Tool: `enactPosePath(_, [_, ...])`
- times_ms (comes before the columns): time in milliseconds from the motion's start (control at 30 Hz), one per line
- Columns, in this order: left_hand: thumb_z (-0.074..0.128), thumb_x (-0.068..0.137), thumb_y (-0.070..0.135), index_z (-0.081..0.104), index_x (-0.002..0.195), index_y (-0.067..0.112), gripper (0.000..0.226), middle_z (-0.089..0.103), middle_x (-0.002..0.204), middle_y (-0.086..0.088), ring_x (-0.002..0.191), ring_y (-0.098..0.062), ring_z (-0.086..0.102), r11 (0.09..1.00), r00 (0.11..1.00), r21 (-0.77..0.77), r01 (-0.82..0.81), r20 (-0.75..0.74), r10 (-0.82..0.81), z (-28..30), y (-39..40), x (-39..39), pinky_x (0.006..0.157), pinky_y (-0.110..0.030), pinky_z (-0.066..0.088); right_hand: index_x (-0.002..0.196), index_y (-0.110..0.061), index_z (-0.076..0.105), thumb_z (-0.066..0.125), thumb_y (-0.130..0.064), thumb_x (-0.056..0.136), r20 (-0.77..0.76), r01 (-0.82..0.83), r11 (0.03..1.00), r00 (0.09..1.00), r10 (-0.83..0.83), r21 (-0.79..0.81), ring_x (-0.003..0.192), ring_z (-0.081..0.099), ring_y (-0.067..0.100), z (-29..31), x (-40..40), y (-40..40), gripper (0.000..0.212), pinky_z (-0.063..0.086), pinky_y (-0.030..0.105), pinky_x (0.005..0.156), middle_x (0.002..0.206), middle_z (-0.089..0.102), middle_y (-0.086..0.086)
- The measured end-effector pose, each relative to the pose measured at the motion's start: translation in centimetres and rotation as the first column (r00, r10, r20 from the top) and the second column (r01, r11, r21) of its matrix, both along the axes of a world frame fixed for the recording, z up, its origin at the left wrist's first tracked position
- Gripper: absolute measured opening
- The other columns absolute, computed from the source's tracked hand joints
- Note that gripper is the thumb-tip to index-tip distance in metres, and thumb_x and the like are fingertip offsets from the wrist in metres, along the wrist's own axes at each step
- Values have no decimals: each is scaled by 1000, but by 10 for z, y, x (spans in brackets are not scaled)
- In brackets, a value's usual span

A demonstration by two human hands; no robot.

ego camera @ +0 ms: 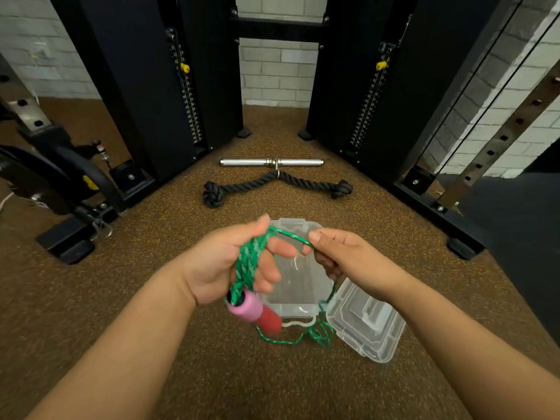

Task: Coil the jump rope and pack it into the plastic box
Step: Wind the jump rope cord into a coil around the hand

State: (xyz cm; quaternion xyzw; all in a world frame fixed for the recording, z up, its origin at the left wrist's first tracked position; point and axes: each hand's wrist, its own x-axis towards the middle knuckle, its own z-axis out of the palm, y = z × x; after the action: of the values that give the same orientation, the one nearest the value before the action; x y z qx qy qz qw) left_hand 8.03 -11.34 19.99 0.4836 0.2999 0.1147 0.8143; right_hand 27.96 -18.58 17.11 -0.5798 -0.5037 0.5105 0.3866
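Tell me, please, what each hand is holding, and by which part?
Left hand grips the jump rope by its coiled loops; right hand pinches the free strand.

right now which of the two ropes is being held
The thin green jump rope, looped in the left hand and pinched by the right hand. The thick black rope lies untouched on the floor.

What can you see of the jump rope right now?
The jump rope is a thin green cord braided with paler flecks, ending in a pink and red handle, slightly blurred, that hangs below the left hand. Several loops are gathered in that hand. One strand arcs across to the right hand, which pinches it. The rest drops past the open clear box and lies tangled on the floor beside the lid. No second handle shows.
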Motion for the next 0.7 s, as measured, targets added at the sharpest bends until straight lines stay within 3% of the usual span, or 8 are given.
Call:
enactPosePath(133, [37,93,48,71,61,12,59,51,35,-1,28,-11,46,980,980,8,-197,-16,197,-5,8,-2,36,-17,39,54,-23,45,43,-43,96,103,80,997,991,-80,7,44,27,5,0,4,-1,46,24,19,46,48,32,-12])
enactPosePath(267, [38,94,47,70,58,12,59,44,34,2,27,-8,39,946,947,-67,-319,10,320,-5,13,-3,33,-14,34,62,-24,53,41,-39,97,75,34,999,997,-34,5,48,27,8,2,18,-3,40,25,20,48,53,34,-10])
enactPosePath(367, [37,95,46,69,55,14,61,41,33,3,27,-7,36,902,906,-90,-421,15,424,-4,21,-11,32,-14,32,56,-25,49,43,-43,95,89,122,993,989,-121,4,45,24,8,6,31,-4,43,23,16,42,53,32,-8])
enactPosePath(467, [38,96,45,69,54,15,60,40,34,4,29,-7,36,873,874,-95,-479,39,484,-4,24,-18,33,-16,33,63,-24,57,45,-44,94,84,122,992,989,-124,26,48,22,10,6,41,-4,39,19,23,46,55,29,-5])
enactPosePath(600, [38,96,44,69,54,15,59,40,36,5,30,-7,35,846,845,-89,-526,54,532,-3,25,-22,34,-16,33,67,-23,57,46,-44,94,177,156,986,970,-165,62,46,28,6,4,49,-3,36,25,18,46,53,34,-8])
enactPosePath(700, [39,96,44,69,55,16,59,40,36,5,30,-7,36,838,837,-85,-540,51,545,-4,25,-22,35,-16,33,72,-24,63,47,-49,90,231,145,983,959,-167,108,51,29,17,4,50,-4,35,27,19,49,62,31,8])
